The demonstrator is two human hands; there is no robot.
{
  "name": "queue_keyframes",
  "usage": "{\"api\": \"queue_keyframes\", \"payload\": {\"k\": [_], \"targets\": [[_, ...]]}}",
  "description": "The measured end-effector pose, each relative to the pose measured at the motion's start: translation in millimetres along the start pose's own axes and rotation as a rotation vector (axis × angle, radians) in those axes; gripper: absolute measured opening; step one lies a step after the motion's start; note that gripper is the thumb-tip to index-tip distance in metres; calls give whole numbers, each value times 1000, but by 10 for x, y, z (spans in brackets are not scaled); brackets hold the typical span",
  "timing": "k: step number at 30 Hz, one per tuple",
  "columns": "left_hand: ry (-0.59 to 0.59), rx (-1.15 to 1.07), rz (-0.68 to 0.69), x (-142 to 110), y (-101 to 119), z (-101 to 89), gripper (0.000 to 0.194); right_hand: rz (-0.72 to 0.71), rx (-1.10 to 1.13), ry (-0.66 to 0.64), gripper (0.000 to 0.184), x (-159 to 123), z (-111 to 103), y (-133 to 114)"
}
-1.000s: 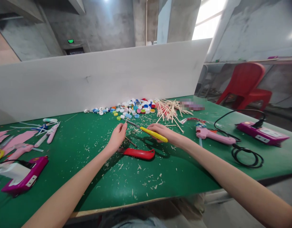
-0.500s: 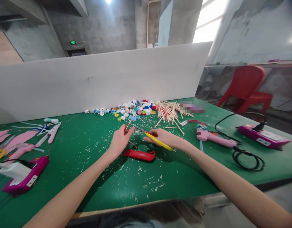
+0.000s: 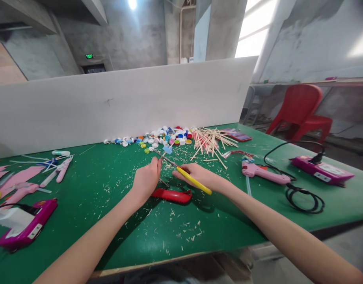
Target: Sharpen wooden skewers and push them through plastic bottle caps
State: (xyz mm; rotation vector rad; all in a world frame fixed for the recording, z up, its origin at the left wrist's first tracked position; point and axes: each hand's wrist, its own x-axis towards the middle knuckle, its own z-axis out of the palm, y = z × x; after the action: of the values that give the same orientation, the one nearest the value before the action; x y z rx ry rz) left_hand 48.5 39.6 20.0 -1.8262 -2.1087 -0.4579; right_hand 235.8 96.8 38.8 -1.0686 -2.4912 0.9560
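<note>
My right hand [image 3: 199, 175] grips a yellow utility knife [image 3: 193, 180] whose thin blade points up and left toward my left hand. My left hand [image 3: 147, 179] is closed, pinching a thin wooden stick [image 3: 161, 158] near the blade tip. Both hands hover over the green table [image 3: 110, 221], just beyond a red-handled tool [image 3: 172, 195] that lies flat between them. Wood shavings are scattered around.
A heap of coloured bottle caps [image 3: 165, 136] and a pile of wooden sticks [image 3: 211, 140] lie at the back by a white board. A pink glue gun [image 3: 262, 170] with black cable and a magenta box [image 3: 321, 170] sit right. Pink tools and another magenta box [image 3: 24, 225] sit left.
My left hand has drawn nearer to the knife blade and closed tighter on the stick. The knife has shifted slightly left. A phone at the back has come into view.
</note>
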Motion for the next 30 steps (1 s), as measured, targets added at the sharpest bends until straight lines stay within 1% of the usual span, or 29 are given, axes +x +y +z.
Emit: {"api": "queue_keyframes", "payload": {"k": [5, 7, 9, 11, 13, 17, 21, 25, 30], "targets": [[55, 89, 130, 19, -39, -31, 46, -68, -23, -20, 47, -21, -29, -36], [65, 92, 175, 21, -40, -48, 45, -73, -43, 8, 46, -18, -18, -41], [69, 89, 191, 19, -41, -57, 44, -71, -89, 62, 45, -10, 8, -48], [74, 85, 191, 13, -44, -56, 43, -69, -153, 96, 43, -5, 38, -68], [83, 86, 188, 2, -48, -47, 44, -42, -222, 102, 39, -7, 62, -99], [99, 99, 178, -24, -40, -13, 45, 16, -326, 105, 25, -20, 82, -145], [66, 72, 147, -44, -27, 50, 43, 35, -411, 112, 16, -7, 94, -117], [26, 19, 112, -61, -4, 98, 46, 64, -481, 124, 20, 21, 109, -67], [-6, -74, 82, -73, 32, 71, 44, 70, -541, 151, 27, 21, 122, -61]]}}
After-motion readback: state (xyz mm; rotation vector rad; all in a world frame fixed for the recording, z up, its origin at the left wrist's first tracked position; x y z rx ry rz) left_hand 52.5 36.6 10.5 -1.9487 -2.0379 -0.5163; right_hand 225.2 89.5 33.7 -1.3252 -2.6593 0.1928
